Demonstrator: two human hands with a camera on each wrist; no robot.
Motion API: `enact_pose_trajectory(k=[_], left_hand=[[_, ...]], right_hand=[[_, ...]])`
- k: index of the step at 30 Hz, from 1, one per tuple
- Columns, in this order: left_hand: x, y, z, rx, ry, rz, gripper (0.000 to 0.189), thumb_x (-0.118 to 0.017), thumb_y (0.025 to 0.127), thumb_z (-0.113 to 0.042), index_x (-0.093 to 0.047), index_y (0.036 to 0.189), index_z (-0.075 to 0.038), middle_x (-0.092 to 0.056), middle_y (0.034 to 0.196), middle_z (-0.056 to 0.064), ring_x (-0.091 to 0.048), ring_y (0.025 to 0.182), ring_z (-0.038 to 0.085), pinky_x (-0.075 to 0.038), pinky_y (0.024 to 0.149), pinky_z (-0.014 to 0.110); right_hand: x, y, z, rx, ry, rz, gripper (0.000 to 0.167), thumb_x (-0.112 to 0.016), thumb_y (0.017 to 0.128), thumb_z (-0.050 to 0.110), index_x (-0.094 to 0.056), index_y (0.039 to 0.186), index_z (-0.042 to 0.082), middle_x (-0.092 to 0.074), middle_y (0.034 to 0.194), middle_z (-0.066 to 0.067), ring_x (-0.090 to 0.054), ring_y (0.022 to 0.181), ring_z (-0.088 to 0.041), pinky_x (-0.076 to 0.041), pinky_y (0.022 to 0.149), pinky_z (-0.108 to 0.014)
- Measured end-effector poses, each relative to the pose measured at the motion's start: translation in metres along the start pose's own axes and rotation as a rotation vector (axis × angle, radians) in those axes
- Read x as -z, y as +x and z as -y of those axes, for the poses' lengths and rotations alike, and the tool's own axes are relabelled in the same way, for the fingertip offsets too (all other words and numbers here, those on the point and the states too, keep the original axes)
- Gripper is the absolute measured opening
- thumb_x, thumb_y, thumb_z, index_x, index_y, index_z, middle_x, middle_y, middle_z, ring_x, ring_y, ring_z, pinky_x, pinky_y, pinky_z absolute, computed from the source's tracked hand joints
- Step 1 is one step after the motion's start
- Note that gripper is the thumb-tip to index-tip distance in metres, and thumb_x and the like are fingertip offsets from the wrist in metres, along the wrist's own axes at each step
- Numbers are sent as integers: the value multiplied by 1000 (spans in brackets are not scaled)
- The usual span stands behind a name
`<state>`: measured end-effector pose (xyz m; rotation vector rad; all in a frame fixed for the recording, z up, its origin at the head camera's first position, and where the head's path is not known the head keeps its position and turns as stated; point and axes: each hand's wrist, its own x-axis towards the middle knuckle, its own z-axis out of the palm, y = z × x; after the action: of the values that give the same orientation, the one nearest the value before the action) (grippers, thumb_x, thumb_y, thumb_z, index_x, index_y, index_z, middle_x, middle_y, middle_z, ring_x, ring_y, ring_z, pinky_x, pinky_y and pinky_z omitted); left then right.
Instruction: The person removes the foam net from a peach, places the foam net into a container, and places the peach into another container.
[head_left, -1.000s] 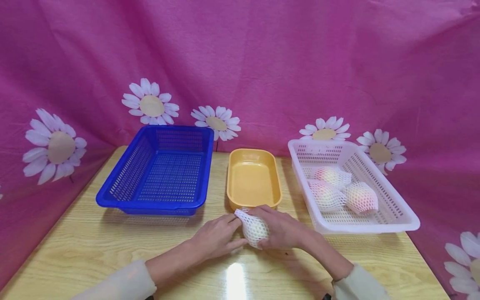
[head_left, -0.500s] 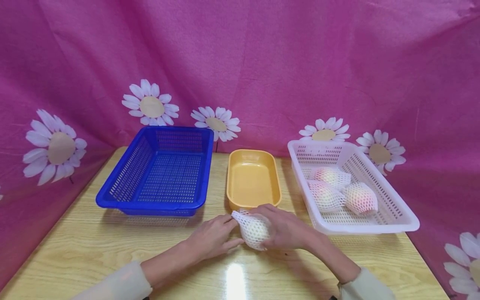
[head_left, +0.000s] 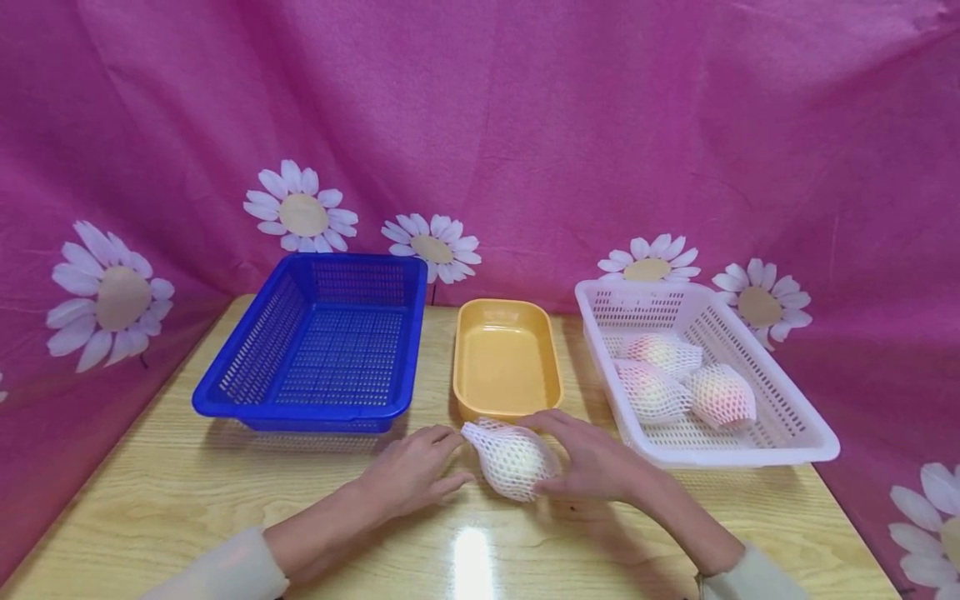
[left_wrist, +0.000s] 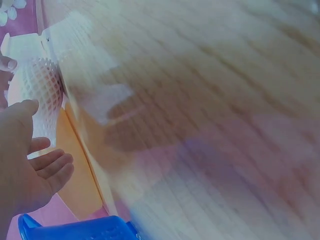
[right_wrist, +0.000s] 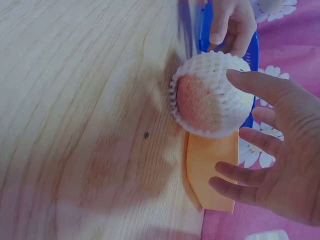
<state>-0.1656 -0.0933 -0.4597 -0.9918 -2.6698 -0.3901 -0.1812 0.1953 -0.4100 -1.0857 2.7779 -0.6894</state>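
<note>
A peach (head_left: 512, 465) in a white foam net lies on the table just in front of the yellow tray (head_left: 507, 367). The net's gathered end points left; in the right wrist view the peach (right_wrist: 200, 102) shows its pink and yellow skin through the net's opening. My left hand (head_left: 415, 469) is beside the gathered end, its fingers relaxed and holding nothing; whether a fingertip touches the net I cannot tell. On the other side, my right hand (head_left: 592, 458) has its fingers spread around the peach without gripping it, the thumb close to the net.
At the left stands a blue basket (head_left: 307, 410) with nothing in it. To the right is a white basket (head_left: 738, 456) holding three netted peaches (head_left: 652, 392). A pink flowered cloth (head_left: 510, 150) hangs behind the wooden table (head_left: 360, 558).
The right hand has loosened from the netted peach and drawn slightly right, its fingers opening. My left hand has shifted a little left, away from the net. The peach has turned slightly.
</note>
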Motion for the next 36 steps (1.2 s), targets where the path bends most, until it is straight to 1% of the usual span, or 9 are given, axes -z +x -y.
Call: enact_pose_trajectory(k=[2, 5, 9, 13, 17, 22, 27, 32, 36], left_hand=[[1, -2, 1, 10, 2, -4, 48, -70, 92, -44, -65, 123, -8, -67, 114, 10, -67, 100, 25, -59, 76, 39], [3, -5, 3, 24, -1, -11, 49, -69, 92, -45, -65, 125, -8, -67, 114, 10, -67, 99, 25, -59, 74, 39], [7, -9, 6, 51, -28, -13, 50, -69, 93, -43, -65, 126, -6, -66, 116, 12, -66, 102, 28, -58, 80, 41], [10, -13, 10, 63, -39, -15, 51, -70, 92, -42, -65, 125, -4, -66, 117, 14, -66, 104, 30, -57, 84, 43], [11, -17, 13, 76, -24, -18, 51, -72, 90, -42, -66, 124, -4, -66, 116, 13, -66, 103, 29, -57, 84, 43], [10, -22, 16, 89, -14, -38, 50, -73, 89, -42, -66, 123, -5, -66, 115, 12, -67, 99, 29, -58, 78, 43], [11, -27, 19, 108, -28, -26, 51, -72, 90, -42, -65, 124, -6, -66, 116, 13, -68, 98, 31, -58, 76, 44], [12, -34, 22, 127, -46, -8, 51, -72, 90, -40, -64, 125, -4, -66, 120, 16, -67, 102, 34, -57, 82, 47], [15, -40, 24, 169, -60, 10, 51, -72, 90, -39, -64, 126, -5, -64, 123, 19, -65, 107, 37, -56, 85, 51]], right_hand=[[2, -3, -2, 2, -1, -3, 74, -88, 76, 28, -54, 140, 18, -57, 135, -1, -54, 124, -24, -46, 101, -47], [4, -7, -4, -5, -12, -3, 72, -86, 77, 27, -54, 140, 17, -56, 137, -1, -52, 127, -24, -44, 104, -47], [6, -13, -6, -23, -16, -3, 72, -85, 78, 26, -53, 142, 16, -55, 138, -2, -50, 129, -24, -42, 105, -48], [7, -19, -8, -26, -13, 2, 73, -85, 79, 26, -52, 143, 13, -55, 139, -4, -49, 130, -25, -41, 106, -50], [7, -24, -11, -31, -16, 7, 75, -84, 80, 27, -50, 144, 11, -54, 141, -6, -47, 131, -28, -38, 108, -51], [5, -27, -14, -35, -17, -1, 78, -85, 79, 27, -48, 145, 11, -52, 142, -7, -47, 132, -29, -38, 108, -52], [4, -32, -16, -58, 2, -3, 79, -85, 79, 27, -47, 146, 11, -51, 143, -6, -46, 133, -28, -38, 109, -51], [3, -39, -18, -89, 8, 4, 80, -84, 81, 27, -44, 148, 8, -49, 144, -11, -45, 133, -31, -37, 109, -53], [2, -46, -20, -106, 15, 4, 80, -83, 82, 29, -43, 149, 9, -49, 145, -13, -45, 133, -33, -38, 107, -54]])
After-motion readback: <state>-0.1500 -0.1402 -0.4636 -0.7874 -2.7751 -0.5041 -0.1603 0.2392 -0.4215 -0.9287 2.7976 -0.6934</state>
